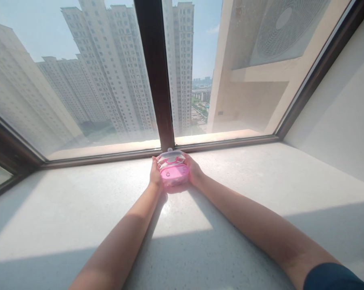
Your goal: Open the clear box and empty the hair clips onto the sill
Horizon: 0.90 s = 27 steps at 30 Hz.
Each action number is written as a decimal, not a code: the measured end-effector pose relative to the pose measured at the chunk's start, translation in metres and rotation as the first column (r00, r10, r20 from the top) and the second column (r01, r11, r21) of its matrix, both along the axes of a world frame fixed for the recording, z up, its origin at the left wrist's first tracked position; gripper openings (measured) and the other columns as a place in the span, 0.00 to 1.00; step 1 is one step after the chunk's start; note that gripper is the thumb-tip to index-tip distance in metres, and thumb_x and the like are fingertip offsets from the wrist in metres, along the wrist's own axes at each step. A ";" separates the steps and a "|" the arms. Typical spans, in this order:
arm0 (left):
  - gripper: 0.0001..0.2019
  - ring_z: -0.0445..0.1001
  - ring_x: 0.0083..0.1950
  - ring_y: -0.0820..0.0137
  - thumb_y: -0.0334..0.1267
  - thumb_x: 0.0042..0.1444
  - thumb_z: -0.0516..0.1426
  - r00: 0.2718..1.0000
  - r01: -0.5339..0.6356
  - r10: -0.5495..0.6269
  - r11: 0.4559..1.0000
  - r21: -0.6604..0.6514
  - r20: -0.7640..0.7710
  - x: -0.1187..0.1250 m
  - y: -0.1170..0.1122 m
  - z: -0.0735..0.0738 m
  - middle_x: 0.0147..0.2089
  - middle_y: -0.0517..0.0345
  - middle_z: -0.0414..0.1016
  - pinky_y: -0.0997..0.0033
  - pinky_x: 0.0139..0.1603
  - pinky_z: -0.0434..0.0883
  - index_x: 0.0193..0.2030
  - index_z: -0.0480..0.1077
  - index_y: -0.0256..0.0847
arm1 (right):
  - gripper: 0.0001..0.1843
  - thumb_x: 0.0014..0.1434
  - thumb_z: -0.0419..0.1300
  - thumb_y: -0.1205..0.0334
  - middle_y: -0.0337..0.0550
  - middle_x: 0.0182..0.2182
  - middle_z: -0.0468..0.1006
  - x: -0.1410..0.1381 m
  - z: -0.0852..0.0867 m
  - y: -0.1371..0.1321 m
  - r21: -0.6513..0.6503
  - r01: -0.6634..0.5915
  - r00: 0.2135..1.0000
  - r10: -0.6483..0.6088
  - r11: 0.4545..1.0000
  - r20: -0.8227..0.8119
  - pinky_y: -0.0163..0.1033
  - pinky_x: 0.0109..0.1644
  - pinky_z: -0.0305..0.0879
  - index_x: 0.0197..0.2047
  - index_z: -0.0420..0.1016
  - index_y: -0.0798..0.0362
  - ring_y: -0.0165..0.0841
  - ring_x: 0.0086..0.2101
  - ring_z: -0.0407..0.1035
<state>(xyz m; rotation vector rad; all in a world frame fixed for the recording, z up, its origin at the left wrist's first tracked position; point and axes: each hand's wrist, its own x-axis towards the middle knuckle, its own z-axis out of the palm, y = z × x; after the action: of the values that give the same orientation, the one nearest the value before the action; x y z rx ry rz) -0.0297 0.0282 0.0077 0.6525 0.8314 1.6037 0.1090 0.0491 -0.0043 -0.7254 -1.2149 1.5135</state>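
Note:
A small oval pink plastic case (175, 175) is on the pale windowsill, close to the window frame. Its clear lid (171, 158) is tilted up at the back, with a small tab on top and a pink curved piece showing through it. My left hand (155, 173) is wrapped round the left side of the case. On the right side, my right hand (194, 168) grips it too, with the fingers partly hidden behind the lid. Some small marks show on the pink surface, too small to read.
The speckled windowsill (109, 201) spreads out on both sides in sun and shadow. A dark window post (157, 72) rises right behind the case. Glass panes run along the back, with tall buildings outside, and a white wall (335, 104) bounds the right.

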 end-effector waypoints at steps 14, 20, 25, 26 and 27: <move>0.24 0.77 0.43 0.63 0.62 0.54 0.59 1.000 0.028 -0.029 0.979 0.204 -0.001 -0.004 -0.007 -0.011 0.42 0.57 0.78 0.63 0.46 0.74 0.47 0.72 0.47 | 0.26 0.59 0.53 0.33 0.46 0.41 0.79 -0.001 -0.005 0.000 -0.070 0.081 0.939 -0.100 0.994 -0.330 0.50 0.47 0.70 0.46 0.67 0.47 0.46 0.45 0.74; 0.25 0.73 0.46 0.60 0.61 0.51 0.60 0.994 0.038 -0.018 0.982 0.186 -0.104 -0.016 -0.002 -0.017 0.42 0.51 0.75 0.65 0.46 0.70 0.23 0.75 0.38 | 0.24 0.54 0.60 0.37 0.46 0.43 0.78 0.003 -0.010 0.003 -0.104 0.124 0.954 -0.147 0.987 -0.262 0.44 0.47 0.67 0.26 0.71 0.52 0.41 0.41 0.72; 0.03 0.71 0.42 0.65 0.34 0.40 0.64 0.982 0.085 -0.053 0.981 0.177 -0.183 -0.018 -0.002 -0.017 0.42 0.56 0.75 0.69 0.41 0.68 0.22 0.74 0.39 | 0.09 0.42 0.69 0.60 0.43 0.41 0.78 0.004 -0.013 0.002 -0.071 0.144 0.967 -0.155 0.987 -0.200 0.42 0.45 0.66 0.25 0.74 0.52 0.38 0.38 0.71; 0.02 0.71 0.41 0.65 0.31 0.38 0.63 0.979 0.099 -0.064 0.980 0.173 -0.195 -0.018 -0.002 -0.016 0.41 0.57 0.75 0.69 0.40 0.68 0.22 0.74 0.39 | 0.07 0.41 0.68 0.62 0.43 0.41 0.79 0.005 -0.013 0.002 -0.065 0.142 0.969 -0.152 0.988 -0.193 0.42 0.45 0.66 0.25 0.75 0.52 0.38 0.38 0.71; 0.03 0.71 0.40 0.66 0.29 0.37 0.62 0.976 0.111 -0.076 0.979 0.170 -0.204 -0.018 -0.002 -0.016 0.40 0.57 0.75 0.70 0.39 0.67 0.22 0.73 0.39 | 0.06 0.41 0.67 0.63 0.43 0.41 0.79 0.005 -0.013 0.001 -0.057 0.141 0.972 -0.149 0.988 -0.183 0.42 0.45 0.66 0.26 0.76 0.52 0.39 0.38 0.71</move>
<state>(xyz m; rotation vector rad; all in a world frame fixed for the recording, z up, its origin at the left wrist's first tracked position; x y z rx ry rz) -0.0478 0.0258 -0.0081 0.9790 0.7913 1.5567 0.1139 0.0503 -0.0177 -0.6692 -0.9702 1.4556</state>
